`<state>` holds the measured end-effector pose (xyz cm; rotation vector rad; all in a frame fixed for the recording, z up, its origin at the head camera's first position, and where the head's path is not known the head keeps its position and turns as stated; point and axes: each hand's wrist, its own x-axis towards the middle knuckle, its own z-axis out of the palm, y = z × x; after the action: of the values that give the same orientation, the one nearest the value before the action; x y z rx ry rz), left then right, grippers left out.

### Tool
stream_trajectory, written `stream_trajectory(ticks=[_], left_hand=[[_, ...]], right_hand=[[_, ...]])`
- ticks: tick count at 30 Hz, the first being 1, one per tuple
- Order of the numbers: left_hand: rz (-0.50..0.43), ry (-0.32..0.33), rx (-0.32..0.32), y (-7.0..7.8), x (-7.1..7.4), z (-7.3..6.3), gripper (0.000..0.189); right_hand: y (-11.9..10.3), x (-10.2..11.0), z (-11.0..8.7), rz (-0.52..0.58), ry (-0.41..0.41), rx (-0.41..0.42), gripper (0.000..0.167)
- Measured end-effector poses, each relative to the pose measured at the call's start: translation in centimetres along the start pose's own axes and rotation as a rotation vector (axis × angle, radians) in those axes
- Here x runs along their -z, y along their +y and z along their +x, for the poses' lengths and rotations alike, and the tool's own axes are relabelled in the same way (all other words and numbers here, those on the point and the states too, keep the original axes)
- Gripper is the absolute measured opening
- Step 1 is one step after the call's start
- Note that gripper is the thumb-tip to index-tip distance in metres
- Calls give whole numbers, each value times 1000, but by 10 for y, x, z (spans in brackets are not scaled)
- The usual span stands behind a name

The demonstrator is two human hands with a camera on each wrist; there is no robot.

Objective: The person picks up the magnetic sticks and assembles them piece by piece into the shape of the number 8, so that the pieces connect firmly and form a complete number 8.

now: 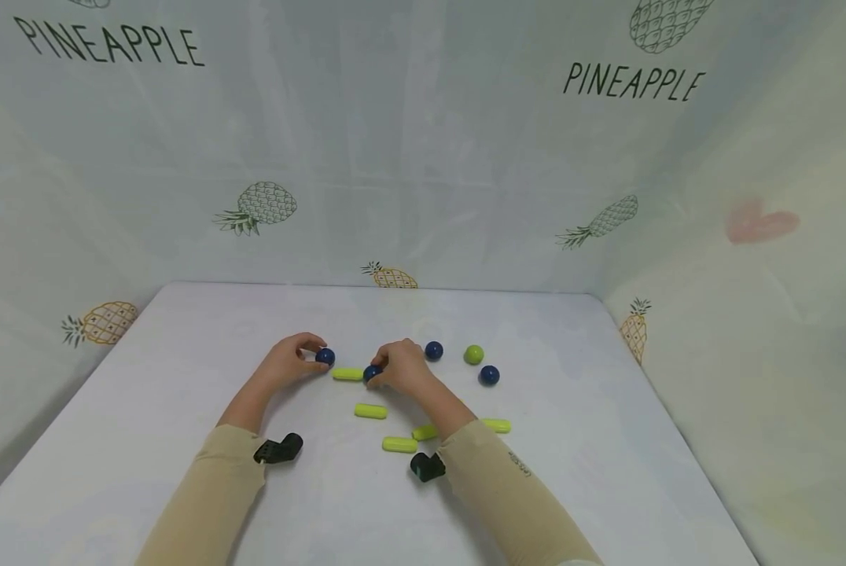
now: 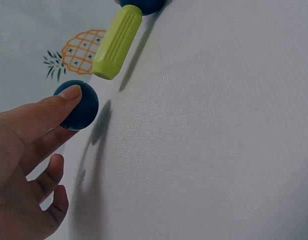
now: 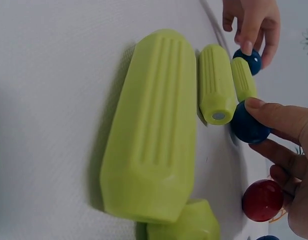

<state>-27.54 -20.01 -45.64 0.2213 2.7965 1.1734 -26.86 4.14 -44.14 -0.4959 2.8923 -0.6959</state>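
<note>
Lime rod (image 2: 117, 42) sits between the two hands over the counter (image 1: 310, 503); can't tell if it's resting or lifted. Step in hand, my read: capping its ends with balls. One end looks done, one open.

Right hand (image 1: 403, 368): thumb and finger clamped on the right blue ball (image 3: 246, 129), which is against the rod's end. Left hand (image 1: 288, 363): thumb and finger clamped on the left blue ball (image 2: 85, 111), other fingers loosely curled. Left wrist view shows a gap from that ball to the rod.

Red ball (image 3: 262, 200) just beside the right hand's lower fingers; contact unclear. Spares: loose rod (image 1: 370, 411) nearer the person, plus other rods (image 1: 399, 444); green ball (image 1: 474, 354) off to the right.

Next move calls for: brace the right side, line the left ball up on the rod's axis, close the gap, then ease off. Grey disc (image 3: 219, 116) on the loose rod's end could be a magnet, so expect a possible snap.
</note>
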Motion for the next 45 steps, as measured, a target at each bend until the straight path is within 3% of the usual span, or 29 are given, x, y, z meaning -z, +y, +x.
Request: stream_trajectory(ticks=[15, 22, 34, 45], left_hand=[[-2, -47, 12, -4, 3, -13, 41], [-5, -54, -13, -3, 1, -15, 42], [-12, -64, -31, 0, -2, -14, 40], [-52, -80, -61, -13, -1, -12, 45]], right_hand=[[-1, 2, -2, 24, 1, -3, 28], [1, 1, -1, 15, 9, 1, 28], [2, 0, 0, 21, -5, -5, 30], [4, -1, 3, 11, -1, 1, 30]])
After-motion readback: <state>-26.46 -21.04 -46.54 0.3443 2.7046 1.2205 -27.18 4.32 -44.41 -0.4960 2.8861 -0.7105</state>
